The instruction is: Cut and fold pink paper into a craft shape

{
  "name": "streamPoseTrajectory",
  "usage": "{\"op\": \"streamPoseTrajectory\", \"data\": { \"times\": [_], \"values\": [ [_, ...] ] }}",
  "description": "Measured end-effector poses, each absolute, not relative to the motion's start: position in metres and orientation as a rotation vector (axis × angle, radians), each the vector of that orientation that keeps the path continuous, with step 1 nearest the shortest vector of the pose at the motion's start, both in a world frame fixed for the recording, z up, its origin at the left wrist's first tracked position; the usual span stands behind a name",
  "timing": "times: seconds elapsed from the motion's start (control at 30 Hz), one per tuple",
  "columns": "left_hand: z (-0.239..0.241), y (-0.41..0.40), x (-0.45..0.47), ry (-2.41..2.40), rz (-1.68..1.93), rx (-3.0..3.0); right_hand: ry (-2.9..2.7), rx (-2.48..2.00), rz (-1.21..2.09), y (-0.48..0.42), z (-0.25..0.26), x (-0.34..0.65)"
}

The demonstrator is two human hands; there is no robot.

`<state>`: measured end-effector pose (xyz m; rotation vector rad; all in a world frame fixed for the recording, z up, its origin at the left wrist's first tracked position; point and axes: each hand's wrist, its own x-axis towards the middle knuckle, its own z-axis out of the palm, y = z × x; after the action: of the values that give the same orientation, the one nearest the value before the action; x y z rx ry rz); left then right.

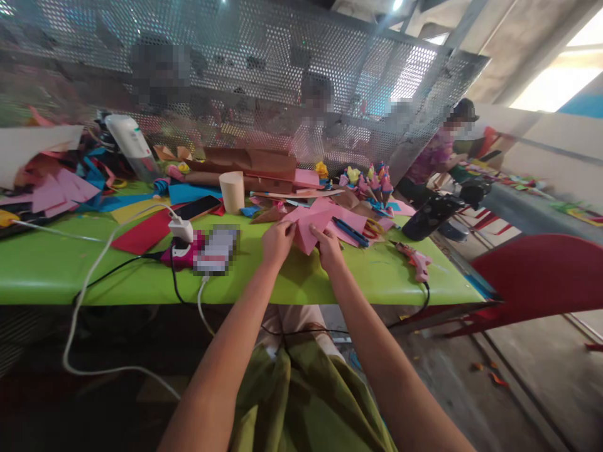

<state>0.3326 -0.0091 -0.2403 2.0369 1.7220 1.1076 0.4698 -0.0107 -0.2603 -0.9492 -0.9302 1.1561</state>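
Observation:
Both hands hold a folded sheet of pink paper (311,223) just above the green table. My left hand (277,242) pinches its left edge, and my right hand (327,247) grips its lower right side with the thumb on top. Just past my right hand lie a blue pen-like cutter (351,231) on more pink paper and scissors with yellow handles (374,228). Farther right rests a pink glue gun (414,260) with a black cord. A beige paper cylinder (232,192) stands beyond my left hand.
Left on the green table (264,289) are a phone (215,249), a pink power strip (186,254) with a white charger (181,228), and trailing cables. Small paper flowers (377,182) stand at the back before a perforated metal screen (264,81). A red chair (541,276) is at right.

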Motion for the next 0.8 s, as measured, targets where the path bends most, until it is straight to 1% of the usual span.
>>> {"op": "streamPoseTrajectory", "data": {
  "times": [0.2,0.53,0.8],
  "values": [
    [-0.243,-0.007,0.333,1.544,1.206,1.991,-0.96,-0.977,1.147,-0.009,-0.261,0.471],
    [-0.244,-0.005,0.331,1.502,1.325,1.871,-0.988,-0.989,1.144,-0.015,-0.256,0.466],
    [-0.253,0.007,0.333,1.095,1.381,1.612,-0.976,-0.991,1.115,-0.012,-0.256,0.468]
  ]
}}
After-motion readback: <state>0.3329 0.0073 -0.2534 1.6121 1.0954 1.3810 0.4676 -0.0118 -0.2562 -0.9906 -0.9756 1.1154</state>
